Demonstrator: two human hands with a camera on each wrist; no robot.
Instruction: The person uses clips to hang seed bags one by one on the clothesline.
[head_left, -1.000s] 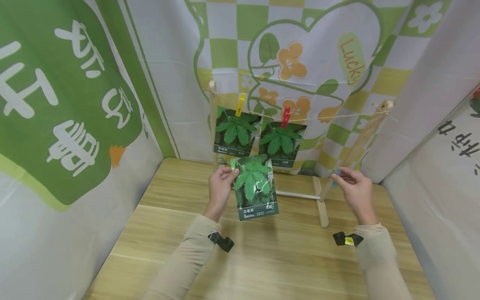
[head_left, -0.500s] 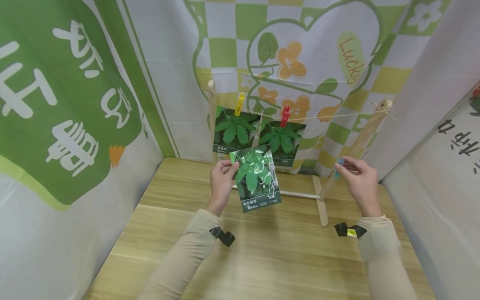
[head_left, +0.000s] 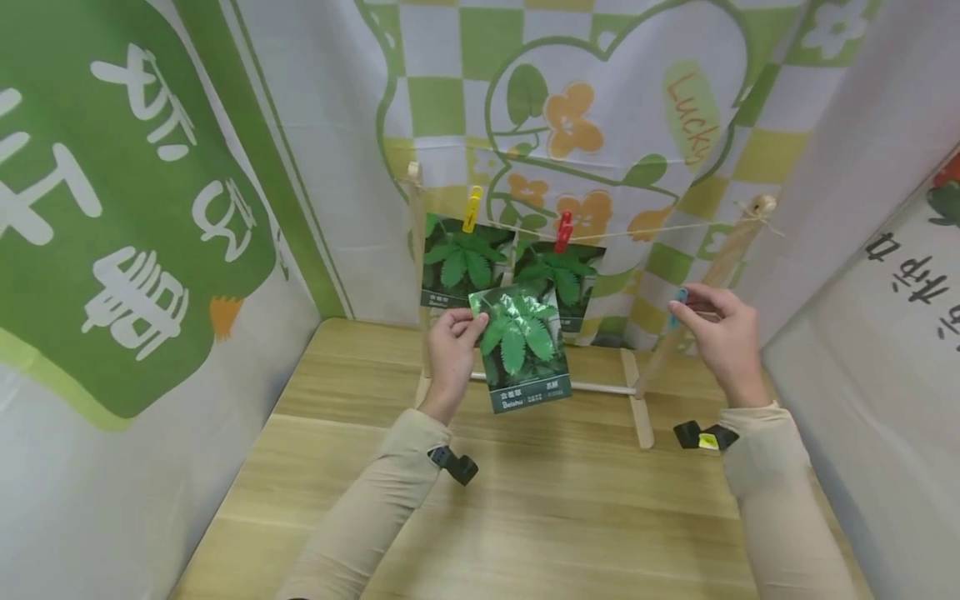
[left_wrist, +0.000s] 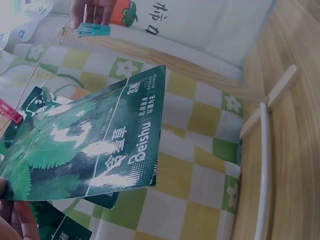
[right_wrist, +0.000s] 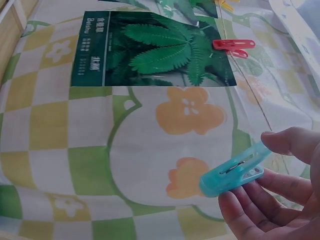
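My left hand (head_left: 452,354) pinches the upper left edge of a glossy green seed packet (head_left: 525,346) printed with a leaf, in front of the rack. Between the thumb and fingers of my right hand (head_left: 723,337) is a light blue clothespin (right_wrist: 232,172), held apart from the string near the right post. Two like packets hang from the string (head_left: 645,235): the left packet (head_left: 465,262) under a yellow clothespin (head_left: 472,210), the right packet (head_left: 577,271) under a red clothespin (head_left: 564,232). The held packet covers part of both in the head view.
The wooden rack has a left post (head_left: 416,250), a slanting right post (head_left: 727,254), a foot (head_left: 637,408) and a white crossbar (left_wrist: 264,165). It stands on a wood-grain table (head_left: 570,508). A patterned curtain (head_left: 431,108) hangs close behind, with cloth walls at both sides.
My left hand has raised the seed packet and shifted it slightly right, toward the hanging ones. My right hand has lifted the blue clothespin up toward string height.
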